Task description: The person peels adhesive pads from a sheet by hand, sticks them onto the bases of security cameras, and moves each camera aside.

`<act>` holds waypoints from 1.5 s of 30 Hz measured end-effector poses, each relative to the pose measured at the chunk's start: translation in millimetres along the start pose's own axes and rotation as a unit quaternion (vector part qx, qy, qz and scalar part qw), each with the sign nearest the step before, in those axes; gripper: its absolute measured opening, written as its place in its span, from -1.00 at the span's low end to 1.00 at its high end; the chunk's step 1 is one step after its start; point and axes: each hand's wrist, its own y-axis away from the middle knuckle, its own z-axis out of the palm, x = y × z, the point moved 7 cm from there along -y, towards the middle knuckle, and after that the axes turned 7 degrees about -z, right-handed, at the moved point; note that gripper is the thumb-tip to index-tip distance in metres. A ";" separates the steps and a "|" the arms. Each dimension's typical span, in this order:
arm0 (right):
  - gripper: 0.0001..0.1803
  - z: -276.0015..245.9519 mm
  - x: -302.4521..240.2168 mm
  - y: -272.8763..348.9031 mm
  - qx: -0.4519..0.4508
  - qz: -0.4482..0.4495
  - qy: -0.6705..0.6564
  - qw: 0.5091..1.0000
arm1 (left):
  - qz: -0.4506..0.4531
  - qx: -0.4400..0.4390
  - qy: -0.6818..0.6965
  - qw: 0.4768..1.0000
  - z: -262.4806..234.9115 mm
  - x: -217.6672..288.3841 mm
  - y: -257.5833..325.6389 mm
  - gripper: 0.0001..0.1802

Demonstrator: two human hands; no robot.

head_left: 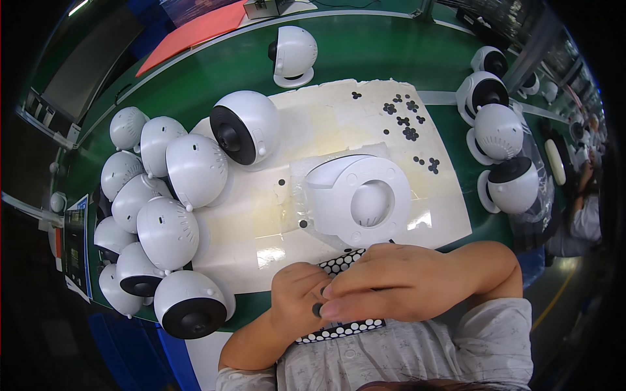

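Close to my body, my left hand [297,294] is closed at the edge of a black sheet [344,262] with rows of white circles. My right hand [398,281] reaches across in front of the sheet and hides its middle. A small round black pad [317,309] shows at my right fingertips, with another dark pad [324,291] just above it, between the hands. Just beyond them, a white rounded camera housing [319,195] lies with the flat underside of its ring-shaped base facing up. Small round recesses dot the ring.
White ball-shaped cameras [195,171] crowd the left side, and one camera [297,55] stands at the back. More cameras [499,132] line the right edge. Loose black pads [409,133] lie in clusters on the pale board [313,117] over the green table [365,55].
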 end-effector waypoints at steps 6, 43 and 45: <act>-0.59 6.2 -25.6 9.3 -0.075 -0.177 0.122 0.974 | -0.065 -0.151 0.173 0.971 9.7 -9.0 -1.1 -0.72; -0.44 -61.0 12.4 13.5 0.005 0.085 0.358 0.930 | -0.038 -0.056 -0.172 0.983 7.3 5.0 -5.4 -0.71; -0.43 -57.3 13.2 13.0 -0.017 0.089 0.366 0.926 | -0.036 -0.058 -0.171 0.983 8.3 5.0 -5.1 -0.73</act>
